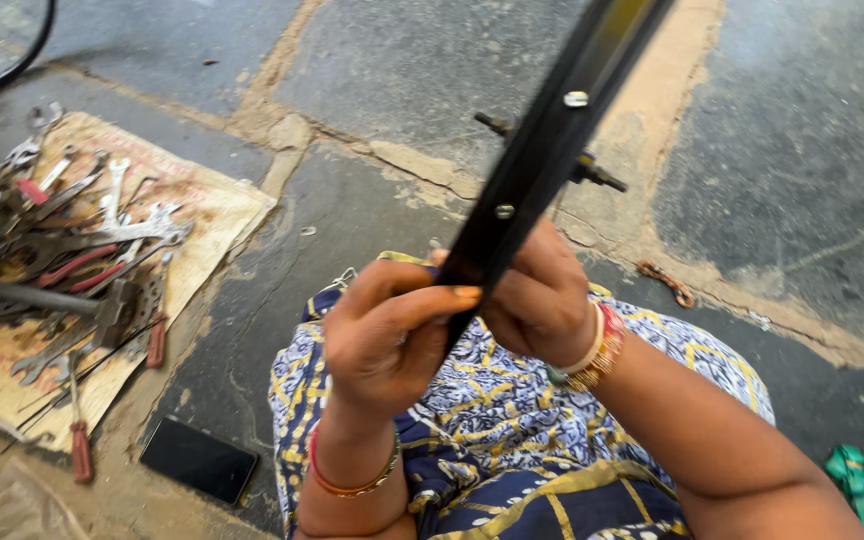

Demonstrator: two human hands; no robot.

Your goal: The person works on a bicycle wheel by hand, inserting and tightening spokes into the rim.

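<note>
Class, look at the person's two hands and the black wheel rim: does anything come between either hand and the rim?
Nothing visible does. The left hand and the right hand both grip the lower end of the black wheel rim directly, fingers on its surface. The tools lie off to the side on a mat.

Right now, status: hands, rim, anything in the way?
Left hand and right hand both clamped on black wheel rim, held over lap. Axle shows behind rim. Tools on mat lie left, apart. Nothing blocking.

Black wheel rim [552,130], tilted edge-on
</note>
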